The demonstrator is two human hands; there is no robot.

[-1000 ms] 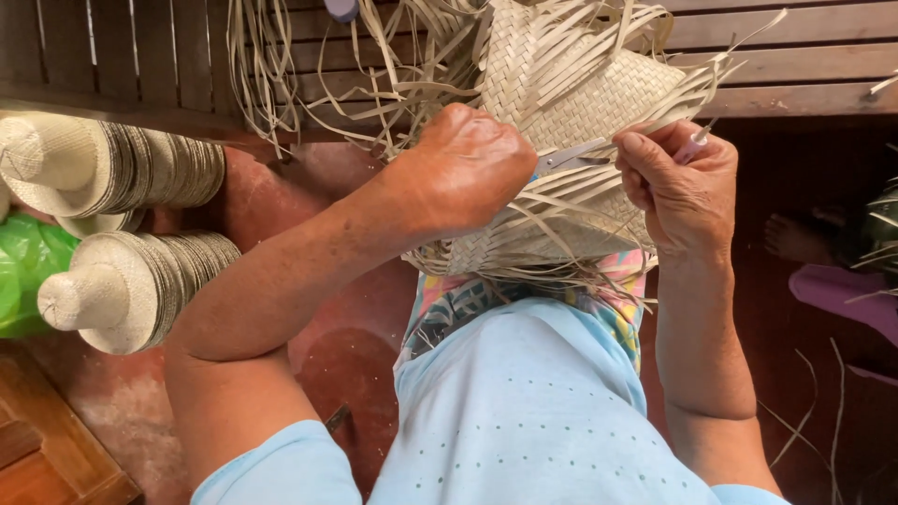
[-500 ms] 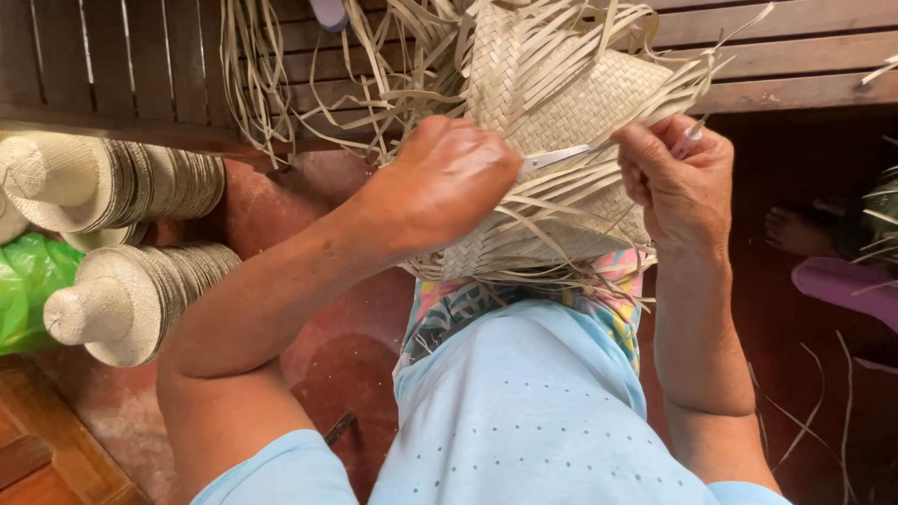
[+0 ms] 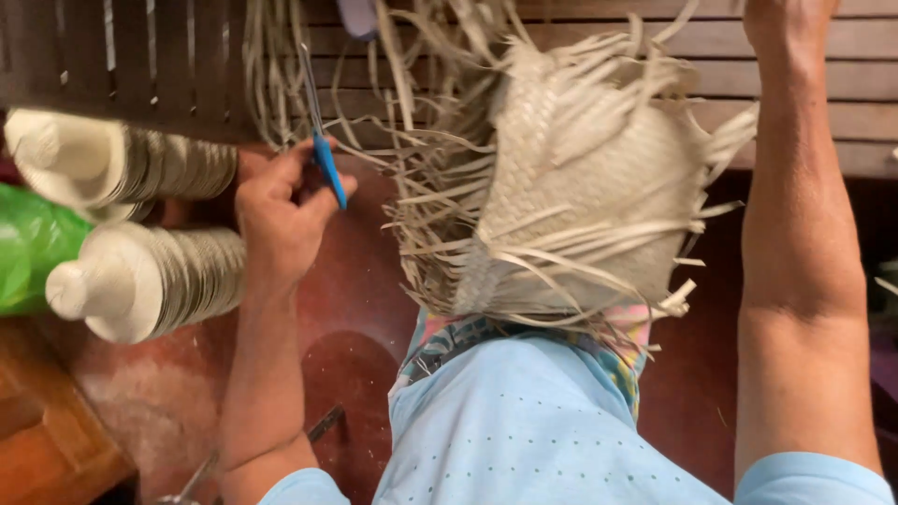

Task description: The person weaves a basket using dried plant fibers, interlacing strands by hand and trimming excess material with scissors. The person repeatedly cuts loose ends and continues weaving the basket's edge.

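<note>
- Here, the left hand [image 3: 281, 210] grips blue-handled scissors [image 3: 323, 150]; these look rigid and light.
- The woven straw piece [image 3: 580, 206], right of that hand, appears soft and frayed; its dense woven body seems the best hold.
- The right hand [image 3: 781, 19] is cropped; its grip cannot be determined.

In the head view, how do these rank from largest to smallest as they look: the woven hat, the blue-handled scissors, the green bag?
1. Woven hat, clearly largest.
2. Green bag, cut by the edge.
3. Blue-handled scissors in the left hand, thinnest.

A hat-weaving workshop: stacked woven hats [image 3: 140, 271], loose straw strips [image 3: 281, 75], wooden slats [image 3: 842, 93].
</note>
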